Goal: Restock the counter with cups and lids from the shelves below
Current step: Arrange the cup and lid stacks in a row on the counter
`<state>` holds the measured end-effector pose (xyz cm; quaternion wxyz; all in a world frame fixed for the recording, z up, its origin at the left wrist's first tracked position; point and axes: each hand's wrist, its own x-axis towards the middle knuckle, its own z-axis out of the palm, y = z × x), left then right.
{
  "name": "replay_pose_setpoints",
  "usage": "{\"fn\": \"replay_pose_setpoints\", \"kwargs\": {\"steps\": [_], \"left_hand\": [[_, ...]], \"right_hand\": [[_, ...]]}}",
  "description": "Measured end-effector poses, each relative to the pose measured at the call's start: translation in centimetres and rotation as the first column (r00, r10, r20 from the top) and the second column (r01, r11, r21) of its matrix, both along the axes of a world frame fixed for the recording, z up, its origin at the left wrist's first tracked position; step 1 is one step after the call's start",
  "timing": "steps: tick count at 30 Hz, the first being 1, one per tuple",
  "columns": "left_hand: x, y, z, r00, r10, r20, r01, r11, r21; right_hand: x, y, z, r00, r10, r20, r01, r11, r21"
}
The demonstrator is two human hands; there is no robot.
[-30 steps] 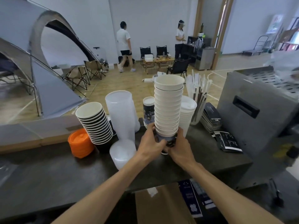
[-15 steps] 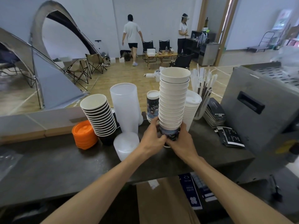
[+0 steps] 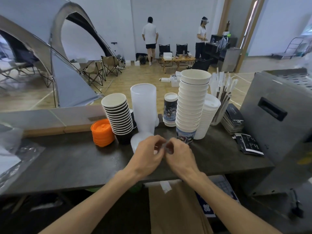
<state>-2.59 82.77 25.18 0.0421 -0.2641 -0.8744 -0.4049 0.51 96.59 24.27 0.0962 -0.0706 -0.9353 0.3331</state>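
On the table (image 3: 67, 159), orange lids (image 3: 102, 132) are stacked leftmost, then black-sleeved cups (image 3: 119, 114) and clear lids (image 3: 143, 105). The left hand (image 3: 148, 157) and right hand (image 3: 179, 155) are blurred, fingers curled together; any hold cannot be told. The tall white cup stack (image 3: 191, 105) stands free just behind them.

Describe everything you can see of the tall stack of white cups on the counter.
The cup stack is a tall column of nested paper cups, white inside and along their rims. The bottom cup shows a printed blue and dark picture. It stands upright on the dark counter, leaning a little left, with the top cup sitting slightly askew. A shorter stack of white lids sits close against its right side. Neither the left hand nor the right hand touches it; both are just in front.
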Motion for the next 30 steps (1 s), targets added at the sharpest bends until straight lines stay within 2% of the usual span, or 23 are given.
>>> {"fn": "replay_pose_setpoints", "kwargs": {"steps": [3, 6, 8, 11, 13, 17, 20, 23, 26, 30], "left_hand": [[1.4, -3.6, 1.3, 0.991, 0.121, -0.052, -0.117, 0.99, 0.085], [1.7, -8.0, 1.9, 0.975, 0.217, -0.053, -0.213, 0.974, 0.08], [1.3, -10.8, 2.6, 0.962, 0.258, -0.089, -0.252, 0.965, 0.072], [-1.0, -14.2, 4.1, 0.931, 0.325, -0.168, -0.316, 0.945, 0.081], [-3.3, -15.8, 5.2, 0.916, 0.337, -0.219, -0.334, 0.941, 0.054], [-8.4, -17.6, 6.2, 0.942, 0.258, -0.214, -0.277, 0.959, -0.063], [-12.1, -17.8, 5.4, 0.986, 0.144, -0.085, -0.151, 0.985, -0.081], [-15.0, -17.4, 4.2, 0.998, -0.004, 0.055, 0.002, 0.999, 0.038], [-16.4, -16.6, 3.3, 0.983, -0.106, 0.151, 0.074, 0.977, 0.2], [-18.0, -16.4, 2.3, 0.975, -0.155, 0.159, 0.111, 0.96, 0.255]], "right_hand": [[-0.1, -3.2, 2.9, 0.982, 0.166, -0.096, -0.159, 0.984, 0.079], [-0.5, -6.3, 4.8, 0.953, 0.287, -0.099, -0.28, 0.956, 0.084], [-1.3, -8.1, 4.9, 0.95, 0.308, -0.045, -0.311, 0.948, -0.066], [-2.4, -10.9, 3.6, 0.957, 0.269, 0.11, -0.207, 0.896, -0.394], [-3.4, -13.0, 2.2, 0.953, 0.244, 0.18, -0.151, 0.897, -0.415], [-6.2, -17.3, 0.8, 0.982, 0.089, 0.169, -0.044, 0.967, -0.252], [-7.9, -19.7, 0.2, 0.984, -0.077, 0.162, 0.127, 0.935, -0.33], [-9.3, -21.1, -1.1, 0.966, -0.213, 0.15, 0.255, 0.888, -0.382], [-11.0, -22.0, -3.0, 0.932, -0.339, 0.13, 0.363, 0.853, -0.375], [-13.0, -22.8, -4.6, 0.895, -0.438, 0.078, 0.435, 0.825, -0.359]]}}
